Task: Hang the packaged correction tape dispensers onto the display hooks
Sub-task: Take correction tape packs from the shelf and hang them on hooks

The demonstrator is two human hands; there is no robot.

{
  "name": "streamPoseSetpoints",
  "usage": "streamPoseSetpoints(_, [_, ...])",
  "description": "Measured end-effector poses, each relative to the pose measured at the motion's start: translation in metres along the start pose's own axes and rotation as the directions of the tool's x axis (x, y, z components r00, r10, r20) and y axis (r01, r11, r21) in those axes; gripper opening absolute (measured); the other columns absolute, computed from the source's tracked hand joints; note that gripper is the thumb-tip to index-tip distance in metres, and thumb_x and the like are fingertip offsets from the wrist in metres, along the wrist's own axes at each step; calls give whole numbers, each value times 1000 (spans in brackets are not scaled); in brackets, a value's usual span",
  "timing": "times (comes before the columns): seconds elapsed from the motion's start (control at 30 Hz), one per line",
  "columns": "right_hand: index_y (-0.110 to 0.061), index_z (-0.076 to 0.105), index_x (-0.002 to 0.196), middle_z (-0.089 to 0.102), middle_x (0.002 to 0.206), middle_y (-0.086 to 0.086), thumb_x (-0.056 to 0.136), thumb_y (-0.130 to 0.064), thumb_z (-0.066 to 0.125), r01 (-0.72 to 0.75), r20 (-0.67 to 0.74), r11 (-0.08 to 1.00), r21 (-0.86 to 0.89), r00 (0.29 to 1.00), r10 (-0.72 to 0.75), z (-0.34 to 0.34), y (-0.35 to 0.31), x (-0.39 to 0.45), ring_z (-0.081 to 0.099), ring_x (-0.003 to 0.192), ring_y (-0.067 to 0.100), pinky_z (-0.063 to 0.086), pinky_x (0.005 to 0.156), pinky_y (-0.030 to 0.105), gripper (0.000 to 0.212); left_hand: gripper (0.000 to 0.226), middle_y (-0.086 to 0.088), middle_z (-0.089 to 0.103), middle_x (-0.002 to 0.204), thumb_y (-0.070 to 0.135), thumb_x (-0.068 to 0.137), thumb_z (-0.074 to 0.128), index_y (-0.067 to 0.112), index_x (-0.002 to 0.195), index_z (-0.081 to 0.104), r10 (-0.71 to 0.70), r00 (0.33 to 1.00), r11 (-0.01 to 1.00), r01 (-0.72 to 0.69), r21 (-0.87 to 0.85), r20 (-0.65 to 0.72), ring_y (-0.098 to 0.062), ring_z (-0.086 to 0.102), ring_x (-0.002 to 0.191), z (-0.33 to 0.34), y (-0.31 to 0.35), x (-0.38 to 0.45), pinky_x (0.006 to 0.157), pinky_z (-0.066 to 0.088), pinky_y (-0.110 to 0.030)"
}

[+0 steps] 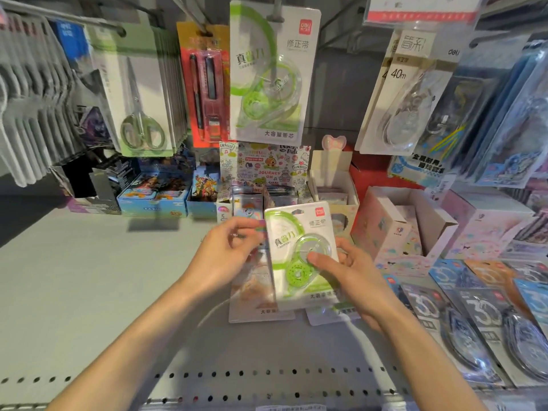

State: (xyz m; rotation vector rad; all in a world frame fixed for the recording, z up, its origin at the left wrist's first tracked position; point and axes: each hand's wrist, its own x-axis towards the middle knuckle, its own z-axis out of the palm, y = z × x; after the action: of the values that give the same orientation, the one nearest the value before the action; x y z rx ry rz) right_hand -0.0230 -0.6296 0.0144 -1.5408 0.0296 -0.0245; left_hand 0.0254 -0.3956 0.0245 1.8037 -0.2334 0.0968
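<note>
Green-and-white carded correction tape dispenser (pixel 299 256) is held above the grey shelf (pixel 89 292), right hand (pixel 353 280) gripping it with thumb on the clear blister. Left hand (pixel 228 256) pinches its left edge. An identical pack (pixel 271 72) hangs from a metal display hook (pixel 277 10) above.

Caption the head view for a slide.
Right hand holds a green packaged correction tape dispenser above the shelf, left hand beside it, below a matching pack already hung.
</note>
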Motion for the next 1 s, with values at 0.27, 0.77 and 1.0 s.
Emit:
streamPoseSetpoints(0.27, [-23,66,118,83,102,-1,85,-24,84,-4,-122,997,-74,992,-5,-17,14,7,81,92,21,63,78,35,37,92,12,46,131,89,60,59,37,136,50,-203,967,627,10,779,151,-12,47,121,13,-35,-21,95,43,-31])
streamPoseSetpoints(0.77, [-21,65,122,83,103,2,90,-19,80,-69,-175,997,-20,983,64,-11,14,-7,80,93,24,63,90,46,36,75,34,45,107,79,63,62,43,128,56,13,991,815,-87,574,132,17,46,97,-2,-13,-33,68,36,-12])
streamPoseSetpoints(1.0, [-21,67,126,81,114,2,85,-25,82,-6,54,998,65,999,2,21,-6,-17,78,105,24,62,92,46,44,76,34,43,112,75,67,66,42,134,55,172,973,849,-225,478,154,12,49,102,8,17,-41,76,40,-12])
